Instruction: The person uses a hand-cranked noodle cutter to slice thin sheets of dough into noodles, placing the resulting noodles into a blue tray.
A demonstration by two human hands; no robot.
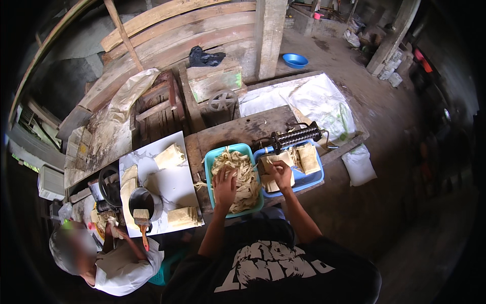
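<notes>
Your left hand [224,186] lies flat, fingers spread and grip open, on the heap of pale noodle strips [242,177] filling the teal tray [208,161] at the middle of the wooden surface [238,129]. Your right hand [281,174] sits just at three o'clock of it, over the blue tray [311,181], its grip pinched closed on a flat dough sheet [276,165]; more folded sheets lie at three o'clock in that tray. At twelve o'clock of the blue tray stands a black ribbed roller [297,136]. Well out at nine o'clock, a white board [174,185] carries dough stacks, a metal bowl [144,201] and a brush [142,219], with another person [119,266] at seven o'clock.
</notes>
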